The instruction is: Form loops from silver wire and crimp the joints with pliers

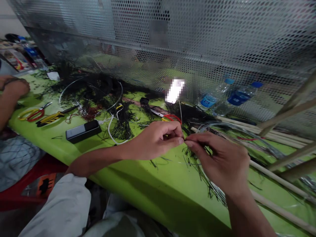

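My left hand (158, 141) and my right hand (223, 161) meet fingertip to fingertip above the green table (153, 179). Both are closed in a pinch, thumb against forefinger. A tiny dark bit shows where the tips meet, too small to name. Below and behind my right hand runs a coil of clear line or wire (218, 190), with short black strands (211, 191) along it. Just beyond my left hand lie scissors with red and yellow handles (171, 117). A bundle of black netting or strands (122, 126) rests to the left of them.
A power bank (83, 131) with a white cable, pliers (53, 119) and more scissors (37, 113) lie left. Two water bottles (238, 98) and a lit phone (175, 90) stand by the perforated metal panel (98, 36). Wooden poles (281, 184) are right. Another person's hand (16, 87) is far left.
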A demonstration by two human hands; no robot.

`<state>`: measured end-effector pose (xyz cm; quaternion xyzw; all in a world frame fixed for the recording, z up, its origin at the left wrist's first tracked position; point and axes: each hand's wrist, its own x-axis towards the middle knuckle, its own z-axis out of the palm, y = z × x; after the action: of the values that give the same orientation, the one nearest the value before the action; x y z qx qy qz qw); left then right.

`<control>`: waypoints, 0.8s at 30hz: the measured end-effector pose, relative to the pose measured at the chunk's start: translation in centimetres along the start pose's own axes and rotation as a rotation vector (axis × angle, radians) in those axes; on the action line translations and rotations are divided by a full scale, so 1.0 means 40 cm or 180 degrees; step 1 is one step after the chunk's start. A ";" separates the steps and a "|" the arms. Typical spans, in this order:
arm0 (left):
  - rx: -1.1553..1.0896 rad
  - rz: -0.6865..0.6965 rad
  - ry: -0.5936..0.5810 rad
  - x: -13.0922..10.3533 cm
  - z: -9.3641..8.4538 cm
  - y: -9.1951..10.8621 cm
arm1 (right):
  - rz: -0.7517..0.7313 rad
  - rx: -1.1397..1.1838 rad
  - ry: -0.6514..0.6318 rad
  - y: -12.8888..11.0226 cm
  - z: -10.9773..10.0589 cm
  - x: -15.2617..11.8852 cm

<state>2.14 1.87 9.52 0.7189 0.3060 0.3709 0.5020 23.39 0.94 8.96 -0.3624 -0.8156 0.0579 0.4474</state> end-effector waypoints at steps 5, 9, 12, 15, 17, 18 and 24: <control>0.0372 0.0122 -0.0175 -0.008 0.010 0.004 | 0.1427 0.1653 -0.1065 0.009 -0.026 0.020; 0.0157 -0.0051 -0.0113 -0.006 0.012 0.014 | 0.1543 0.1846 -0.0971 0.009 -0.020 0.013; -0.0109 -0.0220 0.0050 -0.004 0.005 0.021 | 0.0505 0.0541 0.0177 -0.001 -0.007 -0.003; -0.0114 -0.0261 0.0134 -0.007 -0.001 0.026 | -0.0955 -0.0784 0.0620 -0.007 -0.003 -0.016; -0.0059 -0.0251 0.0124 -0.010 -0.003 0.029 | -0.1525 -0.1106 0.0489 -0.007 -0.005 -0.018; -0.0030 -0.0237 0.0120 -0.011 -0.003 0.031 | -0.1652 -0.1163 0.0431 -0.007 -0.007 -0.018; 0.0278 -0.0031 0.0096 -0.020 -0.009 0.040 | -0.1592 -0.0940 0.0458 -0.013 -0.008 -0.011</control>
<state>1.54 0.92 10.92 0.7329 0.3330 0.3655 0.4672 23.49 0.20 9.07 -0.2144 -0.8454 -0.1991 0.4469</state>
